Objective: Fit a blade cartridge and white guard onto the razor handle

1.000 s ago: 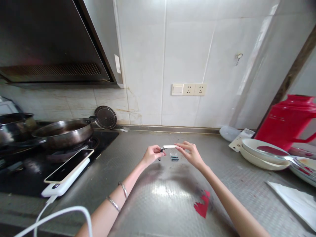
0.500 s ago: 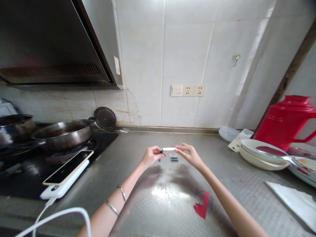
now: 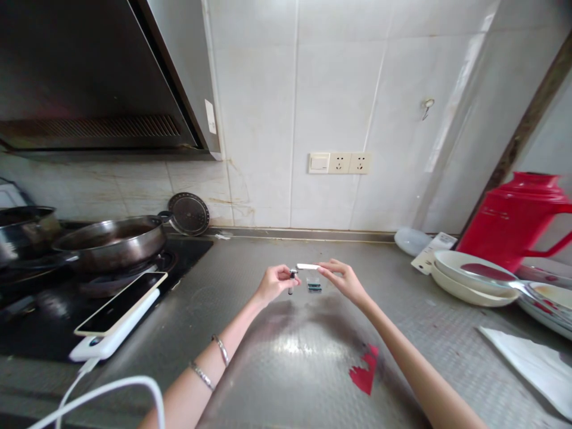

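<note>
Held above the middle of the surface [image 3: 290,357]: a thin white strip [image 3: 307,266], right hand [image 3: 342,279] fingers pinched on one end; left hand [image 3: 274,282] fingers closed on a small dark cap [image 3: 292,274]. Probably light, stiff, slippery; best gripped at the ends.

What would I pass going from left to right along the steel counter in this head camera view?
Steel frying pan → phone on white power bank → left hand → small white stick → right hand → stacked white plates → red plastic jug.
</note>
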Demonstrator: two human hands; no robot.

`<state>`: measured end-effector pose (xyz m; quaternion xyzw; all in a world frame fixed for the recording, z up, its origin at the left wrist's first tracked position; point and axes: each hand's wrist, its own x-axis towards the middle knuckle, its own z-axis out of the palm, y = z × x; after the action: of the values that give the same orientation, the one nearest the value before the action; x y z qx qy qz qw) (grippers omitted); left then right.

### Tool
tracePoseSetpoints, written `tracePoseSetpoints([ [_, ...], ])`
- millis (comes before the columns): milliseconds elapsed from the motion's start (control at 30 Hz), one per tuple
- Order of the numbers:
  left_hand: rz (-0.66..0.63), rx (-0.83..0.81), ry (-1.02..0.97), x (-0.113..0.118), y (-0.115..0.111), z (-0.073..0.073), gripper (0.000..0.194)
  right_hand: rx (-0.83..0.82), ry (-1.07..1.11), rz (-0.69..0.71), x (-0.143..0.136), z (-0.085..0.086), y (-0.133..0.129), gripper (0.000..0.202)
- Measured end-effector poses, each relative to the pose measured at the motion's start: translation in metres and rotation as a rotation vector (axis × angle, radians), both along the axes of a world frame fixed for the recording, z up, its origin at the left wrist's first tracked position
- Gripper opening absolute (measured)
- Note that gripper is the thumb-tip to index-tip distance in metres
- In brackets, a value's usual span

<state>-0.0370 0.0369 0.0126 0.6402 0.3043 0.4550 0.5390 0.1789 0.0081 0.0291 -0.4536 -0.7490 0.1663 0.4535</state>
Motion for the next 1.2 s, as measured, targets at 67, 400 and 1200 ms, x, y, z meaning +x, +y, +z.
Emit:
tracePoseSetpoints([
  [67, -0.001, -0.001, -0.007, 0.0, -0.001, 0.001, 0.02, -0.003, 0.016, -0.017, 0.001, 0.0, 0.0, 0.038],
  [400, -0.016, -0.008, -0.037, 0.0, -0.001, 0.0, 0.021, -0.01, 0.025, -0.044, 0.003, -0.007, 0.004, 0.04],
  [1200, 0.259, -0.054, -0.128, 0.019, -0.002, -0.02, 0.041, -0.64, 1.01, 0.173, -0.062, 0.017, -0.044, 0.059],
])
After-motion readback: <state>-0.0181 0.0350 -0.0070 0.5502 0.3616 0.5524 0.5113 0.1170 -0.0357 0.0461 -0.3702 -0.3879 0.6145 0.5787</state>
